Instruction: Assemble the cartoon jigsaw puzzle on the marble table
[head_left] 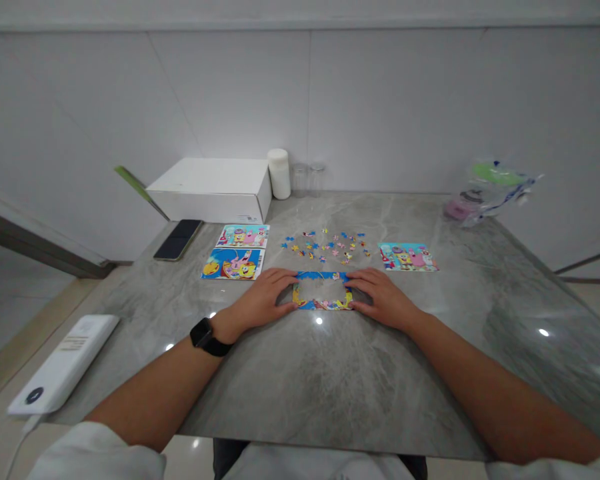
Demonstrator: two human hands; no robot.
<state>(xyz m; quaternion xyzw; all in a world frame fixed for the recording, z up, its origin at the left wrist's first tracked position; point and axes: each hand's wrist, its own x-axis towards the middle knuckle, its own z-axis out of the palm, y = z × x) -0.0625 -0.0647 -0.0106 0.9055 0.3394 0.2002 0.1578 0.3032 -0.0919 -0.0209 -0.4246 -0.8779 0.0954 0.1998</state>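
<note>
A rectangular jigsaw puzzle border (325, 305), with an open middle showing the grey table, lies flat in front of me. My left hand (269, 293) grips its left side, fingertips at the upper corner and thumb at the lower one. On the opposite side my right hand (380, 297) grips it the same way. Several loose puzzle pieces (335, 245) lie scattered just beyond the border. Two cartoon picture cards, an upper card (243, 235) and a lower card (233, 264), lie left of the pieces. Another picture card (409, 257) is on the right.
The grey marbled table (325, 380) carries a smartphone (179, 240) and a white power bank (65, 363) with a cable at left. Behind stand a white box (213, 187), a white cylinder (279, 175) and two glasses (308, 180). A clear plastic bag (487, 193) lies at back right.
</note>
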